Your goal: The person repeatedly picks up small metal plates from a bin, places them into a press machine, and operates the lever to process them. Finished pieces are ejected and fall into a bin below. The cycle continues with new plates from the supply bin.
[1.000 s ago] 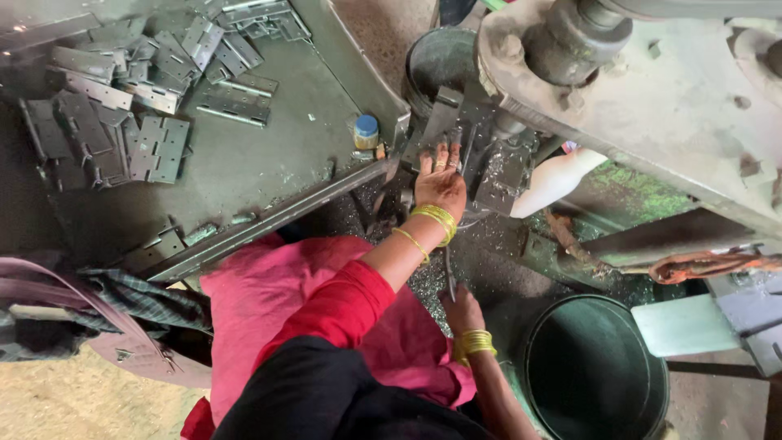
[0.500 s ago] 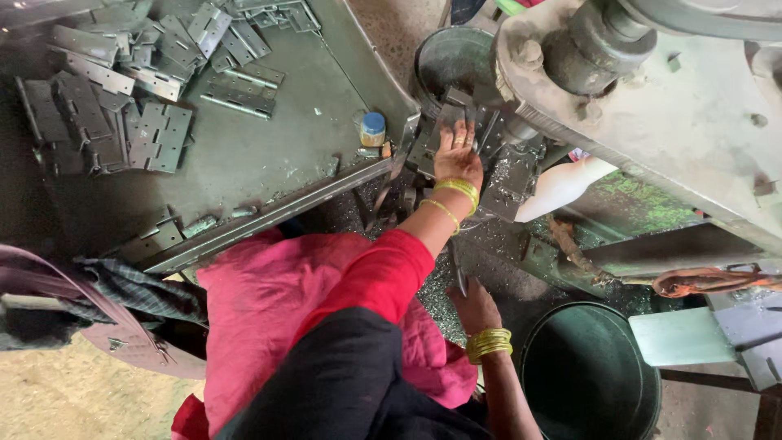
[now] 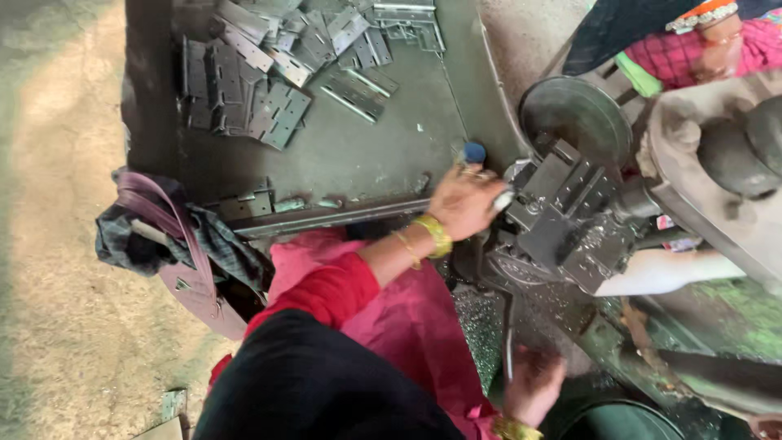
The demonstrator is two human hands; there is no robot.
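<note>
The left hand (image 3: 463, 202) is reaching to the edge of the press (image 3: 570, 213), its fingers curled around a small pale metal piece (image 3: 503, 200) that is sitting just at the machine's dark die block; the grip is looking closed on the piece, though the fingertips are partly hidden. The right hand (image 3: 533, 381) is lower down, wrapped around a thin upright lever (image 3: 508, 330) beside the machine. The piece is looking like a flat stamped plate, the same kind as the grey plates (image 3: 269, 73) lying heaped on the worktop (image 3: 366, 155); it is likely stiff, light for one hand, with sharp cut edges and perhaps an oily, slippery face; pinching it by its outer end, fingers clear of the die, is seeming the safest hold. A small blue-capped bottle (image 3: 473, 152) is standing just beside the left hand.
</note>
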